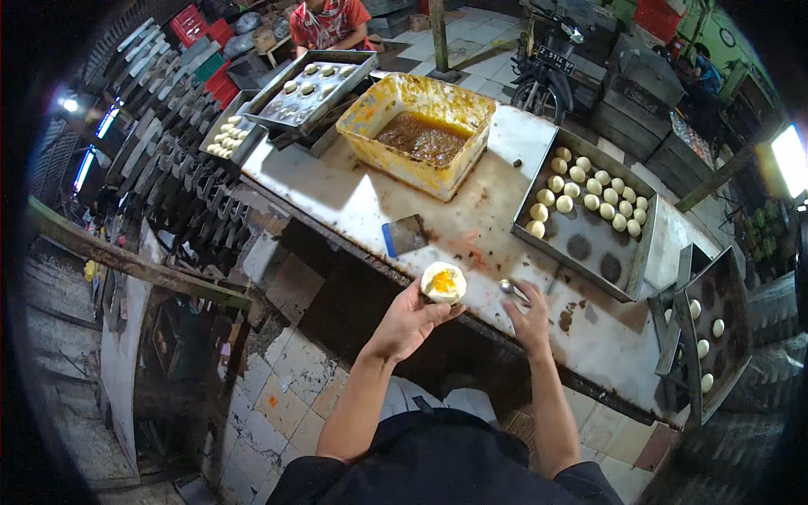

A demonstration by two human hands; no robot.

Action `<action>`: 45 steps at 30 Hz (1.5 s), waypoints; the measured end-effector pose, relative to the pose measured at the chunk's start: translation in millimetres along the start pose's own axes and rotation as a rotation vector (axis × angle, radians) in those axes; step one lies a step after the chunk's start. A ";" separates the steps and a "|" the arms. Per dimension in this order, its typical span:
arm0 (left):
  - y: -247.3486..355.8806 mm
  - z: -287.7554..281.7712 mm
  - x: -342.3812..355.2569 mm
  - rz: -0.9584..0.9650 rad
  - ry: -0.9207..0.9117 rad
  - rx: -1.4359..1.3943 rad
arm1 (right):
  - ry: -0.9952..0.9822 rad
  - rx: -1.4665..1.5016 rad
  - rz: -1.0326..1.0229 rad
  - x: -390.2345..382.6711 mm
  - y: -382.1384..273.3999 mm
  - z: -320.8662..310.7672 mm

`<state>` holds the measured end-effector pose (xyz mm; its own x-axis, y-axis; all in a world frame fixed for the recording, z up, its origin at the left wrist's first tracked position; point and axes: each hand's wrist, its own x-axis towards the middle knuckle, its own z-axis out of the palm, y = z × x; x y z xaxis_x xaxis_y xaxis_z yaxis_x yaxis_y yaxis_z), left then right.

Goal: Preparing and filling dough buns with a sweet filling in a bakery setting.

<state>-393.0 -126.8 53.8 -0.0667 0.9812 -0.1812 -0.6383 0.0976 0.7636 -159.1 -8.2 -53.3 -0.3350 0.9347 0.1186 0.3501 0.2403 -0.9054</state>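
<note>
My left hand (410, 323) holds up a flattened round of pale dough (433, 290) with a yellow-orange filling (443, 281) in its middle, just off the table's front edge. My right hand (529, 316) grips a small metal spoon (506, 286) to the right of the dough; the spoon's handle is mostly hidden in the fingers. Beyond my hands stands a yellow-stained rectangular tub (471, 172) with a wet brown-orange mass (425, 139) in it. A scraper with a blue edge (406, 236) lies on the table between the tub and the dough.
The stained white table (497, 231) runs across in front of me. On its right, a metal tray (602, 282) bears several dough balls; another tray (715, 383) sits tilted at the far right. More trays (290, 115) stand at the back left, near a person in red (328, 25).
</note>
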 end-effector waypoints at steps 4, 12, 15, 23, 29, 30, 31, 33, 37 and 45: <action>15.8 23.6 -72.7 0.046 -0.030 0.154 | -0.356 0.417 -0.100 -28.3 -136.6 14.3; 13.2 -13.7 -234.3 0.409 0.366 0.453 | -0.624 0.638 -0.294 -153.5 -226.6 87.9; -13.8 -45.9 -284.8 0.481 0.415 0.067 | -0.679 0.520 -0.215 -213.4 -262.5 117.6; -32.4 -23.9 -372.0 0.726 0.441 0.485 | -0.419 0.466 -0.077 -293.6 -274.7 123.6; -64.8 18.0 -370.8 0.575 0.371 0.376 | -0.473 0.453 -0.109 -335.7 -265.6 56.2; -73.0 35.8 -369.0 0.585 0.300 0.426 | -0.363 0.490 -0.009 -339.3 -268.1 36.9; -88.5 46.8 -368.0 0.586 0.263 0.420 | -0.383 0.395 -0.094 -340.3 -261.2 17.4; -108.8 98.9 -352.3 0.697 0.183 0.472 | -0.331 0.400 -0.130 -340.4 -225.8 -28.7; -170.4 166.0 -307.3 0.529 0.043 0.594 | -0.172 0.254 -0.171 -360.6 -164.6 -130.1; -287.1 323.6 -236.1 -0.005 -0.373 0.797 | 0.149 0.362 0.087 -403.6 -49.5 -308.8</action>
<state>54.2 -332.5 77.9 0.2786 0.9573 -0.0775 0.0968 0.0523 0.9939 228.9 -316.6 69.6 -0.1778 0.9816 0.0692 0.0316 0.0760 -0.9966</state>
